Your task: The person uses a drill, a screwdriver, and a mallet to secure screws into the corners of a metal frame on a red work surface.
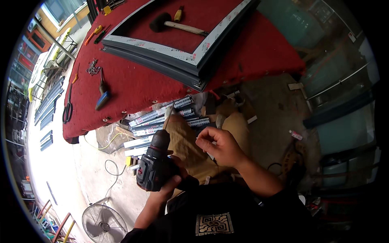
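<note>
My left hand (pixel 168 184) grips a black and red cordless drill (pixel 156 162), its long bit (pixel 169 111) pointing up and away toward the table edge. My right hand (pixel 223 146) is curled in front of my chest, fingers pinched on something small and pale that I cannot make out. It hovers to the right of the drill's chuck, apart from it. Below both hands lie my tan trousers and a heap of short grey aluminium profile pieces (pixel 162 121) on the floor.
A red felt-covered table (pixel 251 52) holds stacked grey window frames (pixel 178 56), a rubber mallet (pixel 174 25), scissors (pixel 67 109), screwdrivers (pixel 95 35), a blue-handled tool (pixel 102 97) and a pile of screws (pixel 93 68). A floor fan (pixel 101 222) stands at lower left. Cables trail on the concrete floor.
</note>
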### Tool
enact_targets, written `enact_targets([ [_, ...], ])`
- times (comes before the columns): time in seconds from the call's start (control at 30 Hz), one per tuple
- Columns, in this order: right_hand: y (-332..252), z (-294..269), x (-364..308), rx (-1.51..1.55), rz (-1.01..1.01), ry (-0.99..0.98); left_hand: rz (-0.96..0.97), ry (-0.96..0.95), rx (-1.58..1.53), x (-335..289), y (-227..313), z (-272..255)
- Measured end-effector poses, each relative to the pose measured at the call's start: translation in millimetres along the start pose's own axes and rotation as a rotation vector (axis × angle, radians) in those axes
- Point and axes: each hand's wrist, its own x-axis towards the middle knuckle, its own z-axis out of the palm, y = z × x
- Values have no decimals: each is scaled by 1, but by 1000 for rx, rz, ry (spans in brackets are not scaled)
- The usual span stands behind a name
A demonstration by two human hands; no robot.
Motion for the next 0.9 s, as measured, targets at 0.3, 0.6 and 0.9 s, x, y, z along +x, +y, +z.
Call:
enact_targets([
  [0.3, -16, 7, -21, -255, -50, -270, 133, -169, 542, 21, 14, 5],
  [0.6, -67, -46, 31, -419, -398, 167, 394, 437, 990, 75, 53, -43],
  [0.9, -136, -123, 256, -1309, -489, 421, 715, 432, 1848, 174, 127, -37],
])
